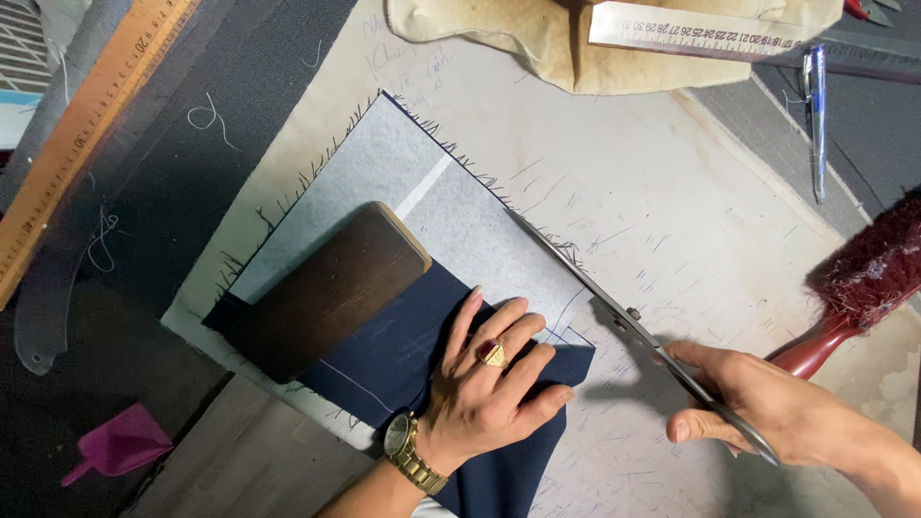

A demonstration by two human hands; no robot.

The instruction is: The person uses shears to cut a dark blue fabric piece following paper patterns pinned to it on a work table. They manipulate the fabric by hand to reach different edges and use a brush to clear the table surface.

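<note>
At five o'clock in the view, the right hand (758,408) is closed around the handles of the scissors (614,307), gripping them. Their long steel blades run up toward eleven o'clock, lying along the frayed right edge of the cloth (403,355), so the cutting line and the tool's long axis match. At six o'clock the left hand (489,388) lies flat, fingers spread, pressing the navy cloth down and gripping nothing; it sits just beside the blades' pivot, nearer the cloth than the right hand. The cloth is navy wool-like fabric with a pale grey, papery interlining (384,168) on top, edges fringed with loose threads. At ten o'clock from the left hand a dark, smooth wooden block (331,293) rests on the cloth. Farther out on the scribbled worktop (662,182): a red bristle brush (863,278) at three o'clock, a pen (815,120) at two, a wooden ruler (86,125) at ten.
</note>
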